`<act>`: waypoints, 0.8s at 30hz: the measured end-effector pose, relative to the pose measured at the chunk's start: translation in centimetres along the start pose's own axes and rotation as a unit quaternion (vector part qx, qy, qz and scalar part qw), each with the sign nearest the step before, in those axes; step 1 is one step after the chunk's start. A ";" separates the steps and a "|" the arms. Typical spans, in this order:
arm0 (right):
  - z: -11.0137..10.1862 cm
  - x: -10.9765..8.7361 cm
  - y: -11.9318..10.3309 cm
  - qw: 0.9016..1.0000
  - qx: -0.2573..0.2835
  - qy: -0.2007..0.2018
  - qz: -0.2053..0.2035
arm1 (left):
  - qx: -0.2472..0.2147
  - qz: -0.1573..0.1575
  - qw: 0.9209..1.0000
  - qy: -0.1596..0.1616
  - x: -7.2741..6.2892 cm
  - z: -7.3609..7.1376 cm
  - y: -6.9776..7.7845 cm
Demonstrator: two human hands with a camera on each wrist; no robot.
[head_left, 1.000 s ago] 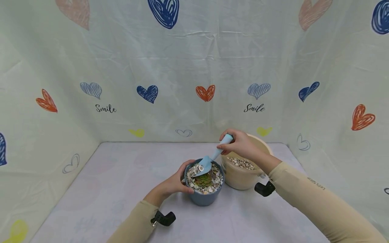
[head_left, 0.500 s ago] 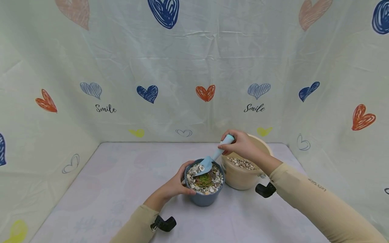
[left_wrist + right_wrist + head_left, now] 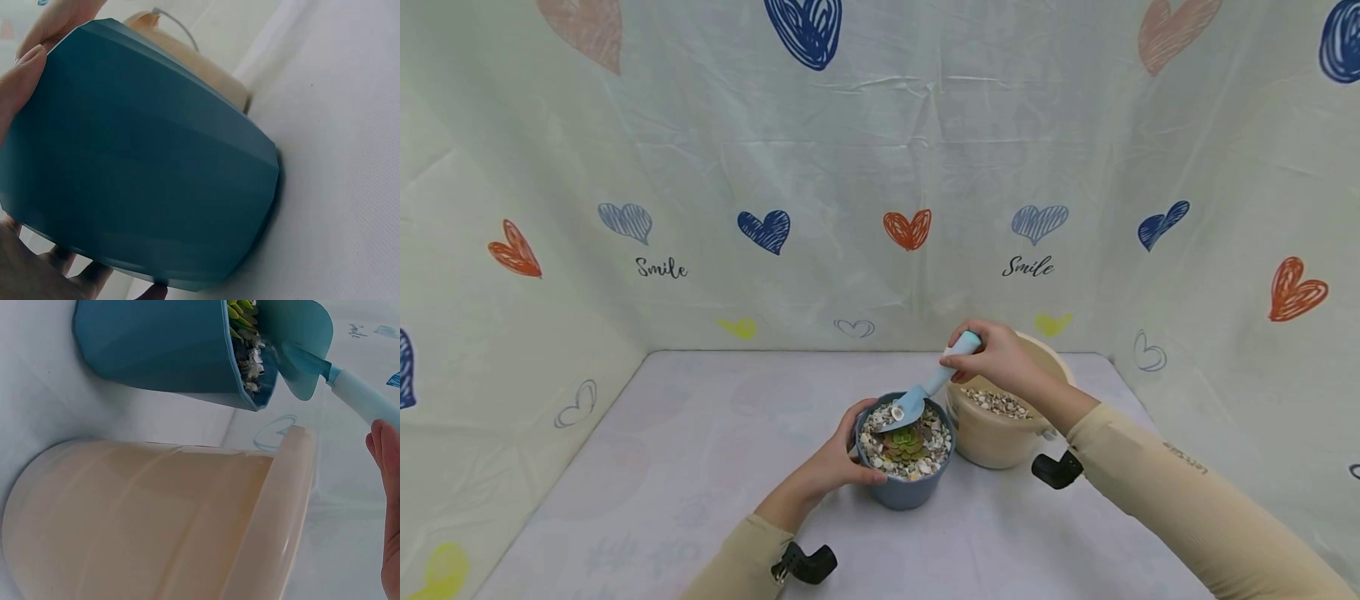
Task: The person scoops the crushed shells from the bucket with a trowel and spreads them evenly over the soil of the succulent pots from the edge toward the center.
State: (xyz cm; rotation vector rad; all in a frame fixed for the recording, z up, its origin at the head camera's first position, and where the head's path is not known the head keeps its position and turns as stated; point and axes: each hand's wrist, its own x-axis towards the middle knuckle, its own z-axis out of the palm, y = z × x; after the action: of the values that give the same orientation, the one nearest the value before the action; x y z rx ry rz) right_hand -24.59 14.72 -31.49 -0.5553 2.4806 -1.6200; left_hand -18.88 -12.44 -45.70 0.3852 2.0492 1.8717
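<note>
A blue flower pot stands on the table, with a green succulent ringed by pale pebbles. My left hand grips the pot from its left side, thumb near the front rim; in the left wrist view the fingers wrap round the pot's wall. My right hand holds a light blue trowel by its handle, above the pot's right back. The trowel's blade slants down over the pebbles behind the succulent, with pebbles at its left edge. In the right wrist view the blade overlaps the pot's rim.
A beige bucket with pebbles inside stands just right of and behind the pot, partly under my right forearm. A wire handle shows on it in the left wrist view. The white table meets a heart-printed curtain at its back edge.
My right hand and the trowel have shifted slightly right. My left hand has slid a little right along the pot, which stays in place.
</note>
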 end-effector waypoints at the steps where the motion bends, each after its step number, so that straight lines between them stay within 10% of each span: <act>1: 0.0 0.0 0.0 1.000 -0.002 0.000 0.000 | 0.000 -0.001 1.000 0.002 0.0 0.1 0.0; 24: -1.1 -0.2 -0.1 1.000 -0.022 0.008 0.005 | -0.003 0.001 1.000 0.002 0.0 0.1 0.3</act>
State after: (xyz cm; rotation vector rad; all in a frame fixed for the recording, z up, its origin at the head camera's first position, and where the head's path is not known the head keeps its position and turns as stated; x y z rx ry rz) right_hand -24.66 15.68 -30.95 -0.5375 2.5318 -1.5763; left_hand -18.90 -12.35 -45.45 0.3827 2.0463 1.8799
